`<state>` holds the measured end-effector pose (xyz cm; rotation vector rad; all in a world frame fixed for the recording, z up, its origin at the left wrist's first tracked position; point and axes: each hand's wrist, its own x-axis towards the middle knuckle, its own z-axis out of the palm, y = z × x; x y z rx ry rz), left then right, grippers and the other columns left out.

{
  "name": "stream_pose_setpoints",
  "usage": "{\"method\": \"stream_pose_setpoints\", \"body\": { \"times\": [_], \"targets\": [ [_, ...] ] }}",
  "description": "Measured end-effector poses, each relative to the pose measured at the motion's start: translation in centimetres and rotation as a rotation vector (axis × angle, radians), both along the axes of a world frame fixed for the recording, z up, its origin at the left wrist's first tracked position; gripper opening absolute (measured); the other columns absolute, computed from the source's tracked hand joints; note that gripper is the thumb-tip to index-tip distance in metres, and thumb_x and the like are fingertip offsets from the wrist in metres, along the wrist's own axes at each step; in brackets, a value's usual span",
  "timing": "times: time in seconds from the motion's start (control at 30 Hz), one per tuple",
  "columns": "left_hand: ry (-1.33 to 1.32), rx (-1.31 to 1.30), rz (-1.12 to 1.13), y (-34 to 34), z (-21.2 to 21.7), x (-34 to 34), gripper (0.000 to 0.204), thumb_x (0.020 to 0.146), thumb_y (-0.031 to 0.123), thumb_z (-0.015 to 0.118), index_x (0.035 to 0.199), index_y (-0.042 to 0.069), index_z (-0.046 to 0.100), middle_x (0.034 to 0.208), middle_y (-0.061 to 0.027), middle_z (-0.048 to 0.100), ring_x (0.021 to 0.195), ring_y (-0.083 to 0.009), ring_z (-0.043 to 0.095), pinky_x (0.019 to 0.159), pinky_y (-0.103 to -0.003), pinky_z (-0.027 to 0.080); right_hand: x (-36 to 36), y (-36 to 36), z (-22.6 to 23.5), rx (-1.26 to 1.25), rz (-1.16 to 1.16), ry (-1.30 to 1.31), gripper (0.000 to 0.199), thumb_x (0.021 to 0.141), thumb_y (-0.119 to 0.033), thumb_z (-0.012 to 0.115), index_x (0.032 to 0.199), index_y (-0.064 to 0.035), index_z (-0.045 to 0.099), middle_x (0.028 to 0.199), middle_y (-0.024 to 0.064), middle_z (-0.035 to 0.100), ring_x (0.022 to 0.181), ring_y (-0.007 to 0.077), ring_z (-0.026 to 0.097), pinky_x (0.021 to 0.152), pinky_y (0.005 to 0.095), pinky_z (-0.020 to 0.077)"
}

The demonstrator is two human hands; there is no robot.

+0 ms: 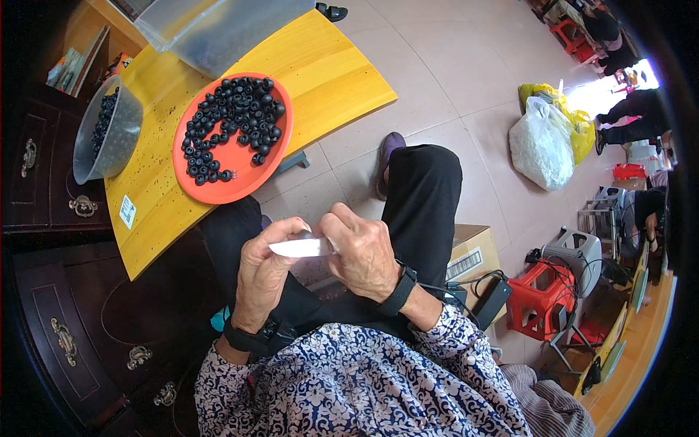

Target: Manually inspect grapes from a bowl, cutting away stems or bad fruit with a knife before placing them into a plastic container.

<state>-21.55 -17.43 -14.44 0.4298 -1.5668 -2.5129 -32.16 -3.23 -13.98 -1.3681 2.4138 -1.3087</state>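
Observation:
Above my lap, my right hand (362, 250) is closed around a small knife (298, 248), its pale blade pointing left. The thumb and fingers of my left hand (263, 269) pinch a small dark round piece (303, 234) right behind the blade. Most of that piece is hidden by the fingers and the blade. Ahead and to the left, an orange oval plate (251, 175) carries a heap of small black cap-like pieces (240, 109), some showing a hole.
The plate rests on a yellow wooden table (331, 80) strewn with dark crumbs. A clear bowl (129, 135) of dark bits and a large clear bin (226, 36) share it. Dark drawers (65, 342) line the left. A cardboard box (473, 255) and red stool (535, 298) stand right.

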Motion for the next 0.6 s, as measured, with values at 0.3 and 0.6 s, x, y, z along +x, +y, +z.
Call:
{"method": "stream_pose_setpoints", "body": {
  "times": [0.3, 0.6],
  "targets": [
    [-0.015, -0.001, -0.011, -0.05, -0.09, -0.03, 0.033, 0.089, 0.013, 0.065, 0.118, -0.002, 0.059, 0.104, -0.0037, 0.061, 0.094, -0.0087, 0.057, 0.085, -0.022, 0.045, -0.01, -0.01, -0.23, 0.011, -0.005, 0.01, 0.023, 0.063, 0.0, 0.065, 0.081, -0.0022, 0.051, 0.076, 0.0107, 0.051, 0.062, 0.0294, 0.059, 0.054, 0.0384, 0.049],
    [-0.046, -0.039, -0.019, -0.06, -0.03, -0.03, 0.032, 0.089, 0.014, 0.065, 0.116, -0.002, 0.06, 0.1, -0.0018, 0.061, 0.091, -0.0067, 0.056, 0.083, -0.021, 0.045, -0.02, 0.01, -0.15, 0.022, -0.004, 0.012, 0.023, 0.062, -0.001, 0.065, 0.08, -0.0025, 0.05, 0.075, 0.0103, 0.05, 0.061, 0.0292, 0.059, 0.054, 0.0381, 0.0489]
  ]
}}
